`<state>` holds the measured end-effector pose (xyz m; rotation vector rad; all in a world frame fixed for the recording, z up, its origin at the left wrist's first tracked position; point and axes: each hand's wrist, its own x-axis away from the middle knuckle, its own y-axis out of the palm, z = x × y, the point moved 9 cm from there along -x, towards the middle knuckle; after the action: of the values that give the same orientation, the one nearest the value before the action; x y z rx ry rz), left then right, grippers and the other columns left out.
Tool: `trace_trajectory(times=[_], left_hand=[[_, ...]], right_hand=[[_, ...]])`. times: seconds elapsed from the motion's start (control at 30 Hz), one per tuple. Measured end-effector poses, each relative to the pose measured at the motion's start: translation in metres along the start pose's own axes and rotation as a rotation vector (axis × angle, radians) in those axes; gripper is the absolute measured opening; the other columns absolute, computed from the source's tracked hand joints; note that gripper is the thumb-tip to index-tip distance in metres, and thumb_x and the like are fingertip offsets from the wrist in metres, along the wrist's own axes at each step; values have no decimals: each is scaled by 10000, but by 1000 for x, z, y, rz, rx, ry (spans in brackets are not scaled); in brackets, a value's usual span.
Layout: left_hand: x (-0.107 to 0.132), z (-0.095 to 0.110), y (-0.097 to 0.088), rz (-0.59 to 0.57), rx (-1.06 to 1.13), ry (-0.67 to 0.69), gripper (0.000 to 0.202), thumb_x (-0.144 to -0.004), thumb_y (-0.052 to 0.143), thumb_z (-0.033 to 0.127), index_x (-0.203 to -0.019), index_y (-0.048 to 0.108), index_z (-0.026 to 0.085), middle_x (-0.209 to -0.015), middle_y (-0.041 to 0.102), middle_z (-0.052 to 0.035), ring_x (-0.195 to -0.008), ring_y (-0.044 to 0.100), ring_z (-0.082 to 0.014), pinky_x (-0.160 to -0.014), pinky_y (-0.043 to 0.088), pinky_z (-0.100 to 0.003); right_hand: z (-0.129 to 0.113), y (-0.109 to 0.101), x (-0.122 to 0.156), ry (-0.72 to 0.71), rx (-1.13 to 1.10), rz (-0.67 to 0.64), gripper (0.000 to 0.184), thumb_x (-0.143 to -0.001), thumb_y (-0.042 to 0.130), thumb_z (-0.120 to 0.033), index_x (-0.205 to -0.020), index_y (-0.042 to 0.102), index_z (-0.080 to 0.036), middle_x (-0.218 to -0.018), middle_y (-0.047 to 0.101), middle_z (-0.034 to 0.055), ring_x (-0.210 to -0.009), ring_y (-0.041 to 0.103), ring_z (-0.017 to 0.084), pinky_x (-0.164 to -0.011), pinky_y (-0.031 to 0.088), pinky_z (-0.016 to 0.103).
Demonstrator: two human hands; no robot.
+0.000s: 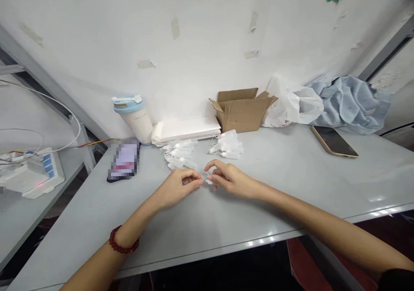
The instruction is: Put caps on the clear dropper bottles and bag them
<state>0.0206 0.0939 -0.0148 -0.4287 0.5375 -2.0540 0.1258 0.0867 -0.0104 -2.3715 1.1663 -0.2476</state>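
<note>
Low over the grey table, my left hand (184,185) pinches the edge of a thin white string loop (204,175). My right hand (231,179) is closed at the loop's other side, thumb and fingers on a small white piece (209,181) mostly hidden by them. Just beyond my left hand lies a loose pile of small translucent white pieces with thin string loops (179,153). A second pile of the same pieces (228,144) rests behind my right hand.
Along the wall stand a tumbler with a blue lid (136,120), a stack of white sheets or envelopes (187,129), an open cardboard box (242,115), a white plastic bag (291,103) and blue cloth (349,103). Phones lie left (124,159) and right (335,141). A power strip (45,174) sits far left.
</note>
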Motion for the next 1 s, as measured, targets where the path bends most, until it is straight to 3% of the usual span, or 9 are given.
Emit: trace_trajectory(times=[0.1,0.37,0.53,0.67,0.83,1.0], left_hand=[[2,1,-1,-26,-58,11,231,-800,534,341,-725,659,163,-632,580,8,-599,491,-126,-560,388,-220],[14,-11,-49,2,-274,-137,212,-738,540,311,-624,658,176,-582,585,14,-561,489,-136,-511,346,-210],[16,-20,-62,21,-367,-204,221,-706,531,302,-534,600,181,-514,526,33,-515,459,-128,-471,297,-207],[15,-27,-64,11,-408,-218,226,-702,522,296,-516,575,179,-503,511,36,-511,449,-126,-472,289,-206],[15,-31,-69,35,-440,-247,197,-696,522,309,-597,639,185,-567,599,13,-561,520,-155,-493,335,-211],[17,-23,-76,136,-491,-233,200,-687,491,282,-615,651,185,-593,628,0,-576,543,-167,-510,362,-222]], right_hand=[[-1,-2,0,-26,56,17,234,-913,451,-303,-1099,440,-161,-700,608,-3,-627,517,124,-612,387,241],[8,-38,-2,-14,304,182,268,-908,444,-285,-1146,423,-162,-740,604,14,-627,522,139,-596,377,244],[14,-56,-3,20,569,266,219,-898,462,-230,-1105,468,-159,-861,640,54,-616,538,143,-579,360,251],[15,-61,-3,61,736,260,174,-879,505,-178,-1051,518,-157,-976,638,83,-697,581,164,-589,363,253],[18,-66,-3,137,905,218,185,-840,557,-121,-1022,560,-155,-1024,615,110,-865,602,223,-643,394,270],[24,-64,-4,184,995,148,183,-829,581,-123,-1009,582,-149,-998,607,120,-926,586,253,-628,404,275]])
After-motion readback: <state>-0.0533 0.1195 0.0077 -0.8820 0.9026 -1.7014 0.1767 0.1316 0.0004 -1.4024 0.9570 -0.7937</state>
